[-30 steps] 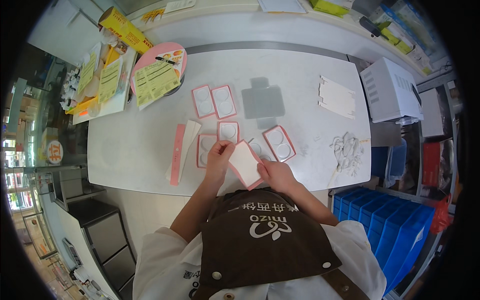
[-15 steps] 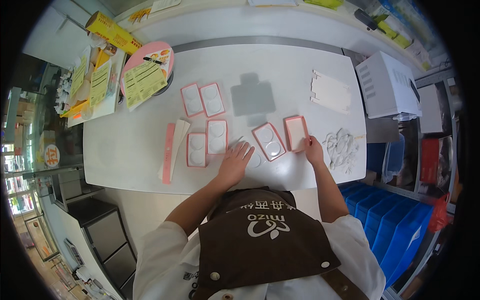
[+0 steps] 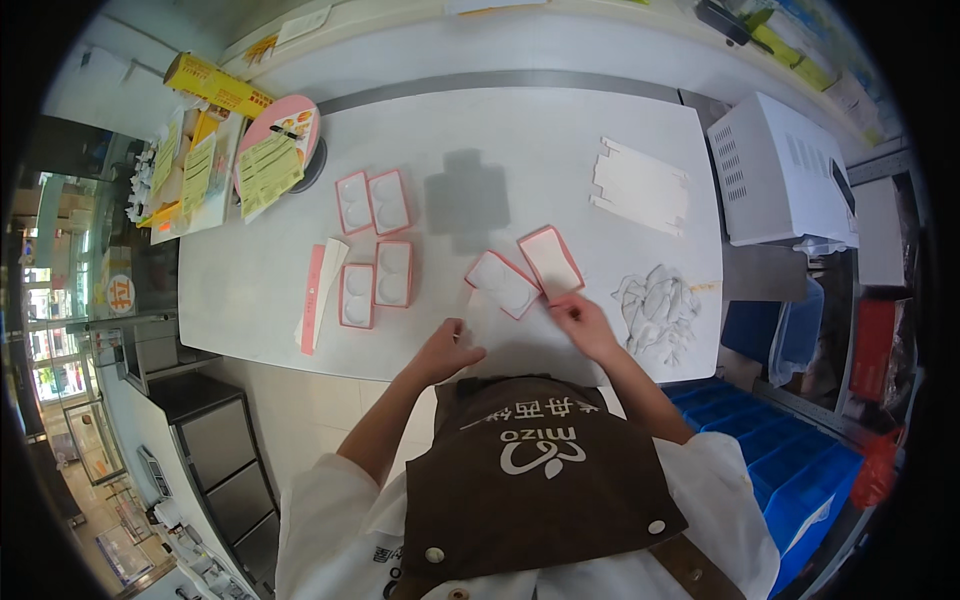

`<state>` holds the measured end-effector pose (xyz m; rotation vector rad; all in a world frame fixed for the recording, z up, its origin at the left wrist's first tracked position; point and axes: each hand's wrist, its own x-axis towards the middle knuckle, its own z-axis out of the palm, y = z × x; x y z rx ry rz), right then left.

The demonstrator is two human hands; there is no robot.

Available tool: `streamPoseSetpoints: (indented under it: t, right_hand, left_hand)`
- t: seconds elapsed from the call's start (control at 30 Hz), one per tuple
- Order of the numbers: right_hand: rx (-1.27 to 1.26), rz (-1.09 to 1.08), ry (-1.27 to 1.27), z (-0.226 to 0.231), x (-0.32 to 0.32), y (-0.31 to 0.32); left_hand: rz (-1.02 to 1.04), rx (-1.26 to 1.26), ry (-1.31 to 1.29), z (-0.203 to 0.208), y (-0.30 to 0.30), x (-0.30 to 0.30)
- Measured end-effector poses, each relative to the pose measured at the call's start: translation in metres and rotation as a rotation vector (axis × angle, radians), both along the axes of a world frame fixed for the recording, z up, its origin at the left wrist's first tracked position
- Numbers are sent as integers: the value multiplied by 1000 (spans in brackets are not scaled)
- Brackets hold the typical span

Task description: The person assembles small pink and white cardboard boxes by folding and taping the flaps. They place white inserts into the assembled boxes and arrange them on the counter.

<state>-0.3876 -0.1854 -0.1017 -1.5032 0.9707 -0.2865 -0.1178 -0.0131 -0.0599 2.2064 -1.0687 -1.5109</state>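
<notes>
My left hand (image 3: pixel 447 352) hovers over the near part of the table, fingers loosely curled and thumb apart, with nothing visible in it. My right hand (image 3: pixel 582 324) is closed at the near end of a shallow pink box (image 3: pixel 551 264) with a plain pale inside, gripping its rim. Touching that box on its left, a tilted pink box with a white insert of two round hollows (image 3: pixel 503 285) lies on the table. Farther left are two such boxes side by side, one pink box (image 3: pixel 394 275) and another (image 3: pixel 357 296). Behind them sits another pair of pink boxes (image 3: pixel 371 202).
A pink strip (image 3: pixel 314 300) and cream strips lie at the left. A flat cream cardboard piece (image 3: pixel 640 188) and a crumpled white cloth (image 3: pixel 657 312) are at the right of the white table (image 3: pixel 250 280). A pink turntable (image 3: pixel 305 110) with papers stands at the back left.
My left hand has lifted off the table and drawn back, its fingers curling. My right hand has moved left and nearer with the plain-inside box, which now meets the tilted box.
</notes>
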Motion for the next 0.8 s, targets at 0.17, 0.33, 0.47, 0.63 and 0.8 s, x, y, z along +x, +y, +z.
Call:
streamPoseSetpoints:
  t: [0.17, 0.33, 0.47, 0.63, 0.8]
  right_hand:
    - [480, 164, -393, 70, 33, -4]
    - [530, 168, -494, 85, 19, -26]
    - [554, 178, -485, 87, 11, -32]
    - [513, 180, -472, 86, 6, -26]
    - [473, 183, -425, 74, 1, -20]
  left_hand:
    - [377, -398, 618, 29, -36, -67]
    - [431, -510, 721, 63, -72, -99]
    - [438, -553, 802, 51, -73, -106]
    - [446, -545, 867, 29, -71, -114]
    - [537, -466, 856, 19, -62, -117]
